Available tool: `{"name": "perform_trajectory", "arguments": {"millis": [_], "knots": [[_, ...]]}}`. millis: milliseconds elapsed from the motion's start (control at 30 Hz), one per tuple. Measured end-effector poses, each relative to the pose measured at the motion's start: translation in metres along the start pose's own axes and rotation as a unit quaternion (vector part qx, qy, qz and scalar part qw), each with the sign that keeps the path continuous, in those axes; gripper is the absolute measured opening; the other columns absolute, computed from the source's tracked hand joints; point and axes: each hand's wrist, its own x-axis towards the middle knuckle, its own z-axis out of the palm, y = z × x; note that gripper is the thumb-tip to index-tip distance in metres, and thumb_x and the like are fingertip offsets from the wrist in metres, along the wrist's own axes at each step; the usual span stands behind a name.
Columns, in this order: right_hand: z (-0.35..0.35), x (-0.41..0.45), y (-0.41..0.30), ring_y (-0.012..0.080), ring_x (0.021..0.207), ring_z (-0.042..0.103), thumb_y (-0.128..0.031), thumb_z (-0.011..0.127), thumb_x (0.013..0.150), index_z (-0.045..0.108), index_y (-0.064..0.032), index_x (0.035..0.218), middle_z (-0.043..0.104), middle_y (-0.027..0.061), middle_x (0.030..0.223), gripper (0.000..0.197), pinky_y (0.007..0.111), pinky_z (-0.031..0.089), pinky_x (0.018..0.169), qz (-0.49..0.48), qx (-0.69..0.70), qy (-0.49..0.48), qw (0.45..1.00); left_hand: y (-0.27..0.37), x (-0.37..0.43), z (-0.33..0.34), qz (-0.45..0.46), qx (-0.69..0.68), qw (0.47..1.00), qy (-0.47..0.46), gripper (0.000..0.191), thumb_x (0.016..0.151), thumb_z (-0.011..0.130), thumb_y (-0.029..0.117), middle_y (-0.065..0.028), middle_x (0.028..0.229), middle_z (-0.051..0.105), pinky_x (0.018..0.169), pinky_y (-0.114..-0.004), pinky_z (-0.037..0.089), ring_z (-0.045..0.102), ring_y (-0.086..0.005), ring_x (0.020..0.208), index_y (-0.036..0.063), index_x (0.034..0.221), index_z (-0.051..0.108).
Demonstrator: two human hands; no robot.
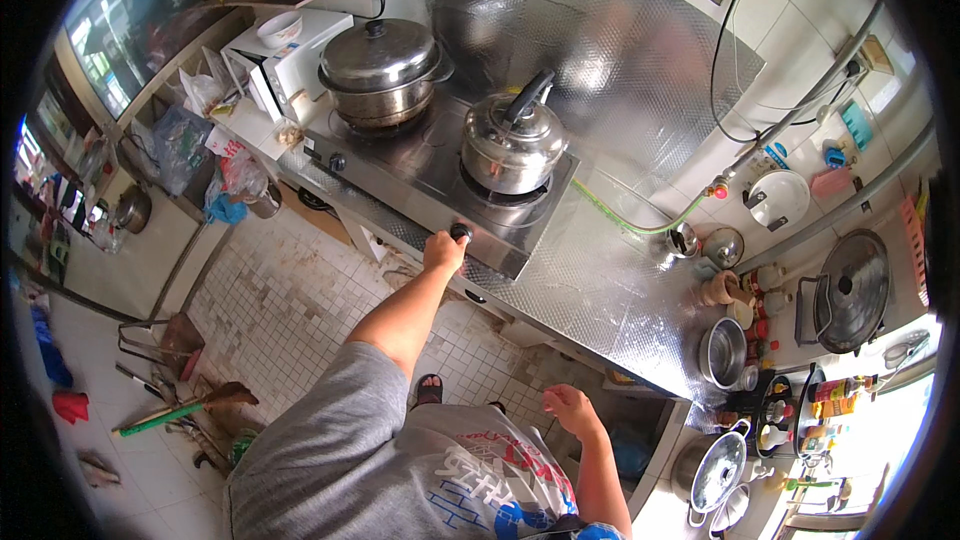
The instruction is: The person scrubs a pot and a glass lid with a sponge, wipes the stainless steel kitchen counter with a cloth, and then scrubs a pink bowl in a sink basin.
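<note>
My left hand [444, 252] grips the black right-hand control knob [460, 232] on the front panel of a stainless steel gas stove [431, 165]. Behind that knob, a steel kettle [514, 146] with a black handle stands on the right burner. A lidded steel pot [381, 79] sits on the left burner, and another black knob [337, 162] is at the panel's left end. I cannot make out a flame under either vessel. My right hand [574, 411] hangs beside my body, loosely curled and holding nothing.
A green gas hose [630, 223] runs from the stove to a wall valve [718, 188]. A white microwave [270, 75] bears a bowl [280, 29]. On the right stand a steel basin [723, 352], bottles and a lidded pot [712, 469]. A broom [176, 411] lies at left.
</note>
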Motion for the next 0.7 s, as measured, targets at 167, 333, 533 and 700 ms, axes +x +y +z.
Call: {"name": "perform_trajectory", "arguments": {"millis": [167,333,533,700], "knots": [[0.001,0.002,-0.007,0.0181,0.098,0.083,-0.028,0.074,0.116,0.079,0.0029,0.131,0.086,0.0097,0.108,0.035,0.034,0.066,0.086,-0.015,-0.016,-0.009,1.000,-0.006,0.003,-0.001,-0.014,0.024,1.000,0.010,0.057,0.101,0.087,0.052,-0.0299,0.120,0.085,0.099,-0.056,0.069,0.083,-0.0476,0.115,-0.0034,0.117,0.082],[0.001,0.000,-0.011,0.0181,0.098,0.083,-0.027,0.073,0.116,0.079,0.0025,0.131,0.086,0.0098,0.108,0.034,0.034,0.066,0.086,-0.017,-0.002,-0.007,1.000,-0.010,0.007,0.004,-0.013,0.020,1.000,-0.002,0.059,0.101,0.087,0.052,-0.0307,0.121,0.084,0.099,-0.056,0.069,0.082,-0.0479,0.116,-0.0035,0.118,0.082],[0.000,0.002,-0.007,0.0182,0.099,0.084,-0.028,0.073,0.116,0.079,0.0020,0.131,0.086,0.0100,0.108,0.034,0.034,0.065,0.084,-0.011,-0.003,-0.008,1.000,-0.006,0.007,0.004,-0.017,0.024,0.999,-0.012,0.060,0.101,0.087,0.053,-0.0301,0.123,0.084,0.099,-0.056,0.069,0.083,-0.0474,0.116,-0.0042,0.119,0.081],[0.001,0.001,-0.003,0.0176,0.099,0.084,-0.029,0.073,0.116,0.079,0.0020,0.130,0.086,0.0095,0.108,0.034,0.033,0.065,0.083,-0.011,-0.001,-0.005,1.000,-0.003,0.002,0.005,-0.012,0.032,0.999,-0.008,0.060,0.101,0.086,0.053,-0.0301,0.122,0.084,0.099,-0.056,0.068,0.083,-0.0474,0.116,-0.0043,0.118,0.081]]}}
